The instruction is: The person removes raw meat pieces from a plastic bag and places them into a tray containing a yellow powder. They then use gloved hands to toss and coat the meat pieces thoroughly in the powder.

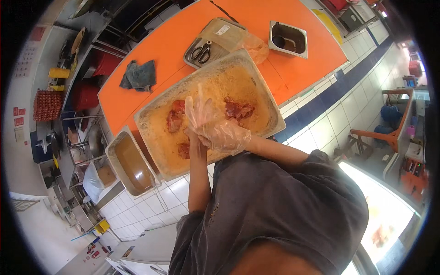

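A clear plastic glove with spread, pale fingers stands up over the big metal tray. My left hand is at the glove's base, mostly hidden behind plastic and my other hand. How far it is inside, and how its fingers lie, I cannot tell. In a clear glove of its own, my right hand closes on the loose plastic at my left wrist. Yellow-orange powder coats the tray's bottom. Reddish meat pieces lie in it: one left, another right, a third near my left forearm.
Behind the tray, a smaller metal tray holds kitchen scissors and a plastic bag. A deep steel pan stands farther right on the orange table. Left are a blue-grey cloth and a pan of brownish liquid.
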`<control>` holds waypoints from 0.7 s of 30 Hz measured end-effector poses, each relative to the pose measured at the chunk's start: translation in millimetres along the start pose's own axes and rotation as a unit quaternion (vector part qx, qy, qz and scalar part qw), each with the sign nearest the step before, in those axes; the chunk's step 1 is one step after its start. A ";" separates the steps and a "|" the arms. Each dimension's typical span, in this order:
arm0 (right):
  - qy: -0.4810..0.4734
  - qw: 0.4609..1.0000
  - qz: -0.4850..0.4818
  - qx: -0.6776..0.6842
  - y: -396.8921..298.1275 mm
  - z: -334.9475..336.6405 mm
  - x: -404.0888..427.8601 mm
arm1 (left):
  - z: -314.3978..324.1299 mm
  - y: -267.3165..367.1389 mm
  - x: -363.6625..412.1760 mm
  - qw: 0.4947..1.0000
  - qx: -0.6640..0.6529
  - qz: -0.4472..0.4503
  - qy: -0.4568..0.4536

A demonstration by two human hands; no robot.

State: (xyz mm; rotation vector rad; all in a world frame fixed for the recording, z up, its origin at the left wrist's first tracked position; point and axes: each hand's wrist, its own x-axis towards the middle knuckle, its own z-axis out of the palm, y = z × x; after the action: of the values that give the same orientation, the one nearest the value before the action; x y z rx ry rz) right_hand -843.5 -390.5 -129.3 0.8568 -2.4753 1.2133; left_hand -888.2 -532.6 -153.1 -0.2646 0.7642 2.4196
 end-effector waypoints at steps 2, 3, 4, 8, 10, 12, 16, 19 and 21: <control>-0.014 0.999 -0.041 0.027 -2.3 -6.6 5.4 | -0.7 3.6 4.5 0.999 0.027 0.028 0.003; -0.009 0.998 -0.051 0.035 1.1 -4.7 4.0 | -0.5 2.2 9.1 0.998 0.049 0.047 0.002; -0.004 0.997 -0.061 0.044 4.4 -2.6 3.2 | -3.1 1.9 14.0 0.994 0.077 0.072 0.003; -0.021 0.996 -0.044 0.074 12.0 24.2 5.4 | -24.9 10.5 30.7 0.939 0.257 0.227 0.032; -0.031 0.997 -0.041 0.058 15.9 31.6 5.3 | -7.7 16.5 35.2 0.927 0.264 0.257 0.070; -0.003 0.997 -0.068 0.026 15.7 41.5 8.1 | 15.6 29.0 31.5 0.962 0.099 0.223 0.120; -0.062 0.994 0.004 0.094 -1.4 28.8 15.4 | -46.3 39.5 34.6 0.946 0.224 0.235 0.013; -0.111 0.990 0.009 0.090 -4.2 29.9 17.2 | -96.6 47.1 33.7 0.750 0.575 0.319 0.069; -0.115 0.993 -0.012 0.016 12.8 -8.3 27.9 | -122.7 61.5 23.7 0.713 0.569 0.373 0.168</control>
State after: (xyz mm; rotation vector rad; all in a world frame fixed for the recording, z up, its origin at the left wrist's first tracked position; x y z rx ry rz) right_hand -873.6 -388.8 -119.5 1.0861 -2.6204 1.2100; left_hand -941.8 -633.3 -233.0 0.1694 2.7531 1.9663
